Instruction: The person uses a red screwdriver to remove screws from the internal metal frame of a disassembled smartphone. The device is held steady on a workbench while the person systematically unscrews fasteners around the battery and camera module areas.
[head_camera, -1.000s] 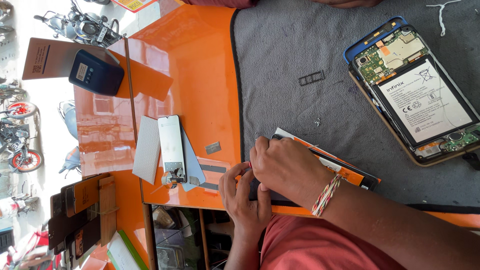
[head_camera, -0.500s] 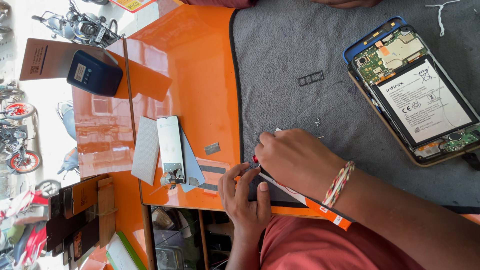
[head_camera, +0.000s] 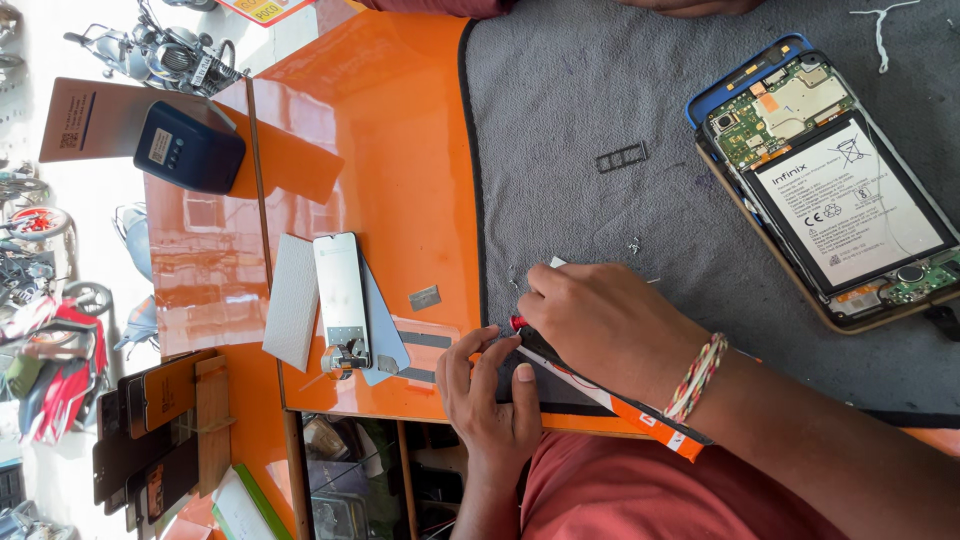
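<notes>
Gripping flat panel (head_camera: 600, 395), both hands (head_camera: 610, 325) curled.

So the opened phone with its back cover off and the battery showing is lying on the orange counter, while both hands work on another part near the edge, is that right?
Not quite. In the head view the opened phone, back off and battery showing, lies on the grey mat, not on the orange counter. The rest holds: the left hand and right hand work on another part near the edge.

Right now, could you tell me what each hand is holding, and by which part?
The right hand grips a red-tipped tool near its tip. The left hand pins the near edge of a flat dark panel; whether it grips it cannot be told.
</notes>
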